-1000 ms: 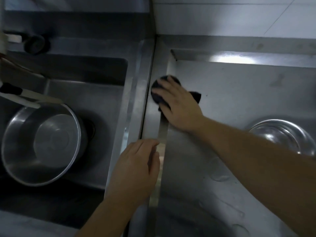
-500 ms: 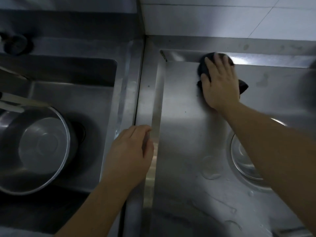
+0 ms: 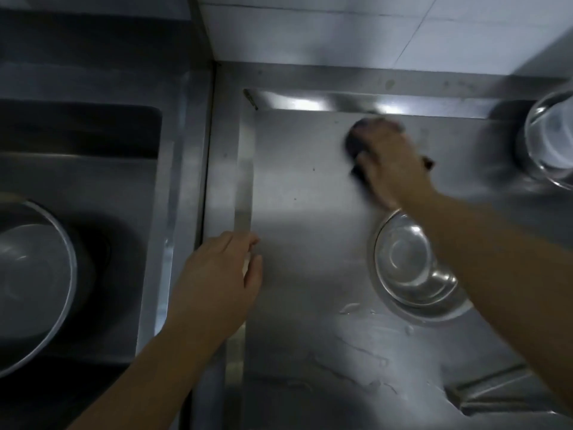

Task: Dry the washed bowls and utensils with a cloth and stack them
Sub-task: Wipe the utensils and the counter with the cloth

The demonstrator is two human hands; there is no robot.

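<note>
1. On the steel drainboard [image 3: 297,187], the right hand [image 3: 390,162] presses a dark cloth [image 3: 355,141] flat, fingers spread over it.
2. The left hand [image 3: 217,274] rests relaxed and empty at the drainboard's left edge.
3. A steel bowl [image 3: 409,268] sits just beside the right forearm.

No writing, label, brand mark or number can be read anywhere in the view; the steel and tile surfaces carry none, and the picture is dim and blurred.
</note>
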